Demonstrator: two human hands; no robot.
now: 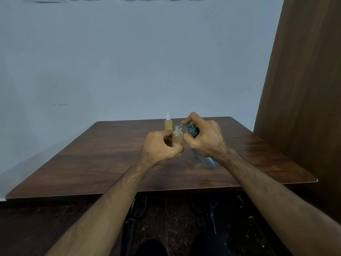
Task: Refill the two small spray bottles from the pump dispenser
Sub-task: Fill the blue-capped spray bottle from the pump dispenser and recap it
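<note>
Your left forearm runs up from the lower left edge to the middle of the wooden table (103, 152); your left hand (162, 147) sits knuckles-up with its fingers and thumb curled round the lower half of the open spray bottle (177, 138), which stands upright, capless, with yellowish liquid inside and a small label showing just above your thumb; behind that bottle, toward the table's far edge, the second spray bottle (168, 124) stands upright with its white spray top on, also holding yellowish liquid, untouched. Just right of the open bottle, your right hand (204, 138) wraps the neck of the grey-blue pump dispenser (208, 160), which is tilted with its base low toward you and its head leaning toward the open bottle; your forefinger arches over the pump head, and the spout's tip sits right at the open bottle's mouth; your right forearm slants in from the lower right corner.
</note>
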